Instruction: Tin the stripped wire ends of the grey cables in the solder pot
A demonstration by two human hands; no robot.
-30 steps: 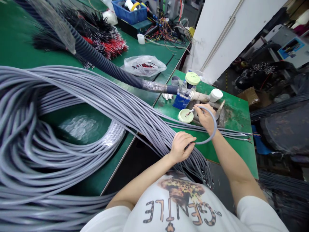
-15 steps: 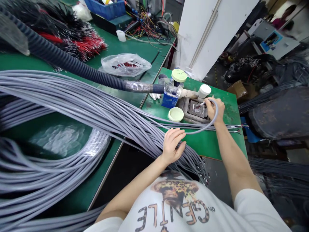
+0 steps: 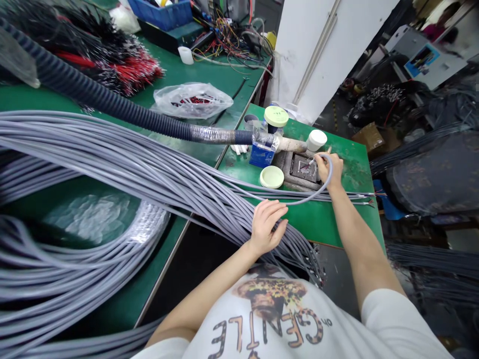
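My right hand (image 3: 331, 169) pinches a grey cable (image 3: 310, 198) near its stripped end, whose thin wires sit over a dark square pot (image 3: 304, 167) in a grey block. From the hand the cable loops back toward the big cable bundle (image 3: 187, 174). My left hand (image 3: 266, 224) rests on the bundle with its fingers spread and slightly bent, gripping nothing. The nozzle of a ribbed hose (image 3: 164, 124) ends just behind the pot. Beside the pot lie a pale green lid (image 3: 272, 177) and a white cup (image 3: 316, 140).
A blue box (image 3: 261, 154) and a yellow-lidded jar (image 3: 276, 116) stand left of the pot. Further left are a plastic bag (image 3: 192, 100), black and red wires (image 3: 130, 70) and coiled cables (image 3: 93, 264). A person (image 3: 437, 27) is in the far right background.
My right hand has shifted slightly left with the cable, and the cable's loop has moved left with it. My left hand has stayed in place on the bundle.
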